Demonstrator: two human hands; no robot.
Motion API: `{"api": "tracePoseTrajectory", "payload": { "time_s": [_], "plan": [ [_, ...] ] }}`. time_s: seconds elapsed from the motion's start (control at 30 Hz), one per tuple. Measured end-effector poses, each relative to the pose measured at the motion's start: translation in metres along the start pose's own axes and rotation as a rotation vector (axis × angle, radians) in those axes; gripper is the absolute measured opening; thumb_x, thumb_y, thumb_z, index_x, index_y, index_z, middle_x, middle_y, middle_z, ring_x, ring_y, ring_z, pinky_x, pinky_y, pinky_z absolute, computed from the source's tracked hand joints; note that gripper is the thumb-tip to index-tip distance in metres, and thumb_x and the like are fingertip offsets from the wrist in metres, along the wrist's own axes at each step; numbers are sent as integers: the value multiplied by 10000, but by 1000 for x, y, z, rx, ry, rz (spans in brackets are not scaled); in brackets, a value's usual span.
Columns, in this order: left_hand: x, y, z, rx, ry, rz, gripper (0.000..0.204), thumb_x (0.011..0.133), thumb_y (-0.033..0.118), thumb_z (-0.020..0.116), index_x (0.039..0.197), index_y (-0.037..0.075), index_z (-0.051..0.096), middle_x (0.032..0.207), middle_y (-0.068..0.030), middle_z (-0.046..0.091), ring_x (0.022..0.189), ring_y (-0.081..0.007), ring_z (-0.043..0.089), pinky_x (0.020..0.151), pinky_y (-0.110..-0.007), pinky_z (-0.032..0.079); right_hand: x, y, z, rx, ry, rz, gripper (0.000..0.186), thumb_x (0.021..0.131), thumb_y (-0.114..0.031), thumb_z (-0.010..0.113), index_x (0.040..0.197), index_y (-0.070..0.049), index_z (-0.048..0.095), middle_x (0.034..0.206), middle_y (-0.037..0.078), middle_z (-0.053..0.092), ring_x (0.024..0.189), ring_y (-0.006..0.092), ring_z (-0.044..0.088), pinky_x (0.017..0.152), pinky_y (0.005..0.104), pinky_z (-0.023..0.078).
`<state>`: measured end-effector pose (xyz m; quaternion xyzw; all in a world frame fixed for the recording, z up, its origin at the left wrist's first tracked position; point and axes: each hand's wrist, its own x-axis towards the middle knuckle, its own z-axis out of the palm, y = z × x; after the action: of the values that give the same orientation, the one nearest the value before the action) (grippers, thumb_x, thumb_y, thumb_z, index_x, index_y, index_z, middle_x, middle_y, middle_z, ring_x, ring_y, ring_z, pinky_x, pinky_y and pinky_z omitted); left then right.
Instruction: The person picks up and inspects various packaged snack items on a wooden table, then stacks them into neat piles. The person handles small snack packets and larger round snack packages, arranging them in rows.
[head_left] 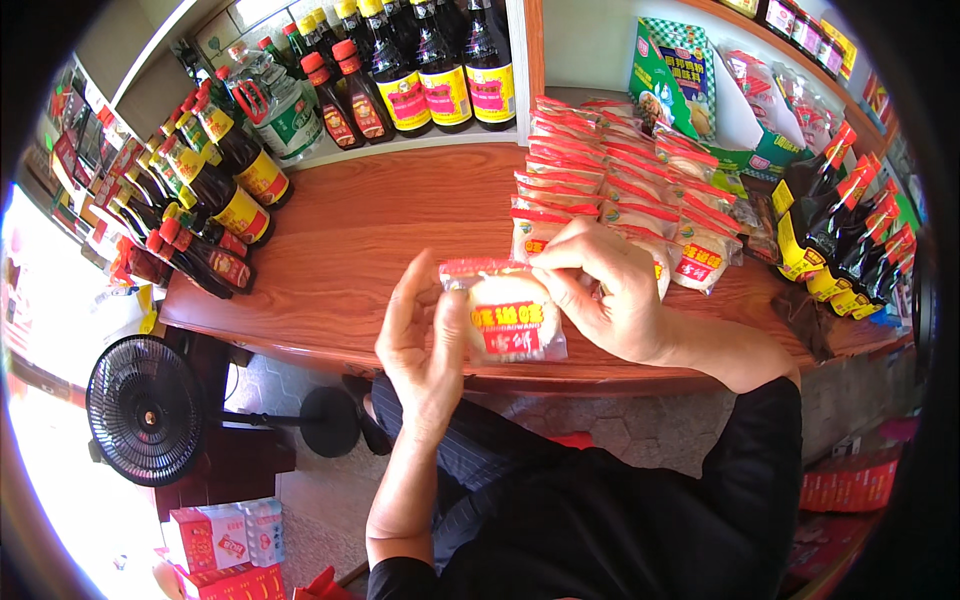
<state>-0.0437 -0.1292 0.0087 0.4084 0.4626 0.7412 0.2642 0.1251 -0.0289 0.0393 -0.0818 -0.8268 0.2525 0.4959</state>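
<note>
A clear packet of a round pale cracker [505, 312] with a red top strip and red-yellow label is held upright between both hands above the wooden counter's front edge. My left hand [420, 355] has its thumb on the packet's left edge, fingers raised behind it. My right hand [610, 300] pinches the top right corner with thumb and forefinger. Just behind, several rows of similar packets [560, 150] lie on the counter [380, 220], some partly hidden by my right hand.
Bottles [230, 180] line the left side, more bottles [410, 70] fill the back shelf, and dark bottles [850, 230] stand at the right. An open green box [670, 80] sits at back right. A black fan [145, 410] and stacked red cartons [215, 540] are at lower left.
</note>
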Motion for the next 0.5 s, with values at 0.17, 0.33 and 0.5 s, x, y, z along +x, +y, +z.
{"api": "tracePoseTrajectory", "payload": {
  "time_s": [0.17, 0.33, 0.5],
  "plan": [
    [-11, -6, 17, 646, -126, 290, 1154, 648, 239, 919, 1502, -68, 207, 1333, -238, 479, 1172, -330, 537, 971, -412, 471, 2, -5, -7, -214, 33, -97, 247, 791, 89, 709, 1012, 13, 630, 886, 124, 621, 717, 225, 662, 574, 307, 521],
    [-10, -10, 38, 652, -87, 329, 1203, 634, 199, 909, 1510, -92, 138, 1441, -315, 366, 1297, -412, 440, 1085, -454, 373, 2, -8, -7, -273, 88, -142, 237, 786, 99, 717, 994, 17, 639, 884, 140, 639, 711, 221, 667, 555, 312, 524],
    [8, -17, 35, 610, -7, 357, 1154, 673, 167, 901, 1521, -65, 155, 1498, -297, 322, 1380, -388, 393, 1096, -429, 381, 8, -1, -8, -302, 92, -244, 288, 762, 83, 741, 1025, 9, 653, 906, 131, 644, 710, 216, 659, 564, 323, 526]
  ]
}}
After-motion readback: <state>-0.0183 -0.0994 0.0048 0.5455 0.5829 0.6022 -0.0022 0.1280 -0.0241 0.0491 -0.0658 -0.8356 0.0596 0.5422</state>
